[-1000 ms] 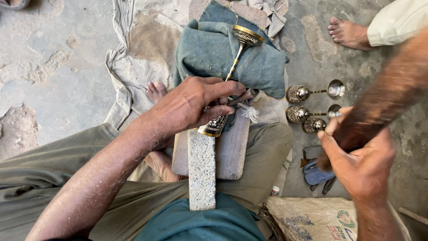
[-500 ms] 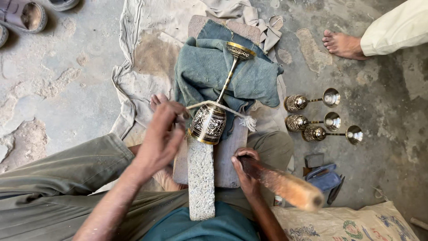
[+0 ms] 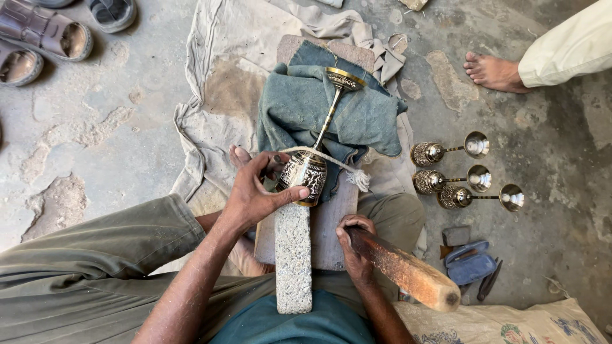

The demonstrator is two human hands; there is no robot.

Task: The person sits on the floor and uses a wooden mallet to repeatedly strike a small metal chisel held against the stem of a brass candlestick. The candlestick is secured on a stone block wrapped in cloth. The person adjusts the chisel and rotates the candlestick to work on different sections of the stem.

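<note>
Brass goblet (image 3: 305, 175) lies on its side under left hand (image 3: 252, 194) fingers; right hand (image 3: 354, 245) grips wooden mallet (image 3: 401, 269).

from my remote seat i find only one real package: a printed sack (image 3: 510, 323) lying flat on the concrete floor (image 3: 95, 127) at the bottom right corner, pale cream woven material, with patches of red, green and blue print along its near edge; part of it runs out of view. just above it lies a small blue pouch (image 3: 470, 266), flattish and rounded, its flap open, with a small dark grey block (image 3: 455, 235) touching its upper side. i see no labels, signs or screens anywhere.
</note>
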